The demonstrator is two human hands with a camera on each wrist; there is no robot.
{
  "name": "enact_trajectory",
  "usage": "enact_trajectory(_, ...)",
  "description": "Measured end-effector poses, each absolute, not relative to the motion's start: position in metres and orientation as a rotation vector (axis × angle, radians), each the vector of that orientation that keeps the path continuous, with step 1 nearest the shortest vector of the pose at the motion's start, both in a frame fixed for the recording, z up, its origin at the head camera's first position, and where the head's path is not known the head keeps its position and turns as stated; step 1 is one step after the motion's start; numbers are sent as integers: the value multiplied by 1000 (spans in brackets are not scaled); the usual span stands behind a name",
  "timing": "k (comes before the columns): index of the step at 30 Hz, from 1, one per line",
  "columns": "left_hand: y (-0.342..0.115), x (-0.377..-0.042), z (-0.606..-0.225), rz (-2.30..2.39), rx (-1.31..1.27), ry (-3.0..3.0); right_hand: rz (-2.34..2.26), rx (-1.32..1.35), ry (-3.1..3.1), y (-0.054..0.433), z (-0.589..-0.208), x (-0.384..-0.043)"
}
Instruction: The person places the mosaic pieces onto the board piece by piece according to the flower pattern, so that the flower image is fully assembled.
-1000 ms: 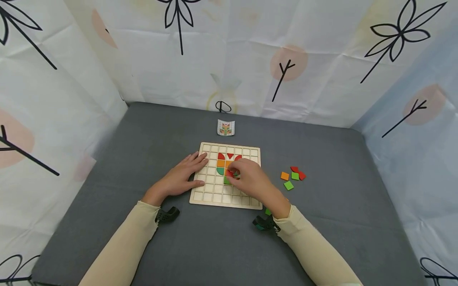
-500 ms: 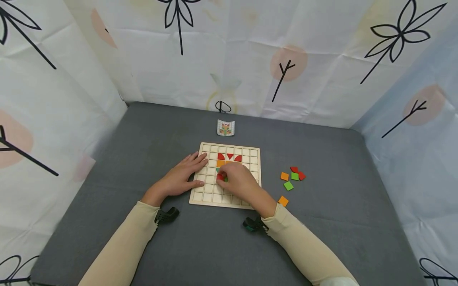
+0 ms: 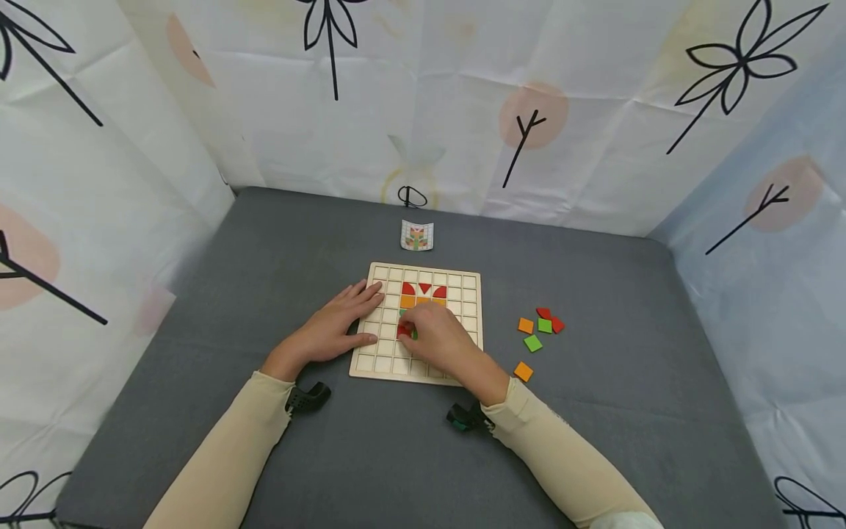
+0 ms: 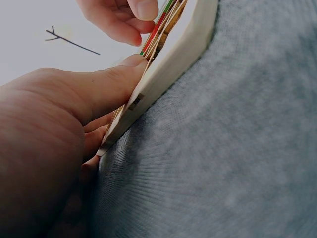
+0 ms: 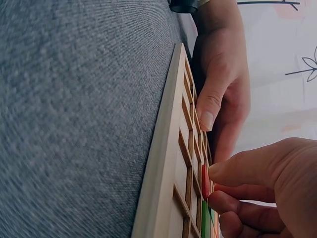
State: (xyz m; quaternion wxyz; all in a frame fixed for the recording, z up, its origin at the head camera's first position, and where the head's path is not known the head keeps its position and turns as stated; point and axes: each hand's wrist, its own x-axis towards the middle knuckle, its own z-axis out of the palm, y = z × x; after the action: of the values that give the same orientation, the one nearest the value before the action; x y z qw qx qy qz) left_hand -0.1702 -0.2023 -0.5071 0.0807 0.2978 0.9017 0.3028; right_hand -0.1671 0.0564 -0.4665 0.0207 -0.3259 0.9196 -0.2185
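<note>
A pale wooden grid board (image 3: 386, 365) lies flat on the grey table. My left hand (image 3: 335, 321) rests on its left edge, fingers straight and spread; in the left wrist view the thumb (image 4: 109, 87) lies along the rim. Over the board's middle, my right hand (image 3: 441, 339) pinches a red tile (image 3: 401, 331) between thumb and fingers. In the right wrist view this red tile (image 5: 205, 179) sits at a grid cell, beside a green tile (image 5: 205, 218). Red pieces (image 3: 439, 292) and orange squares (image 3: 407, 301) fill cells farther up. My right hand hides part of the pattern.
Right of the board lie loose tiles: red ones (image 3: 558, 325), green squares (image 3: 532, 343) and orange squares (image 3: 523, 372). A small pattern card (image 3: 417, 236) stands beyond the board. Patterned white cloth (image 3: 463, 147) encloses the table's back and sides.
My right hand has moved left across the board with the red tile, then shifted only slightly. An orange square by the right forearm has come into view. My left hand has stayed put.
</note>
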Motion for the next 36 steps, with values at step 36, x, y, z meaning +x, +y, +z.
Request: enact_trajectory(36,-202,-169,-508,891,864,2707,-751,-787,3098,198,-435,-110)
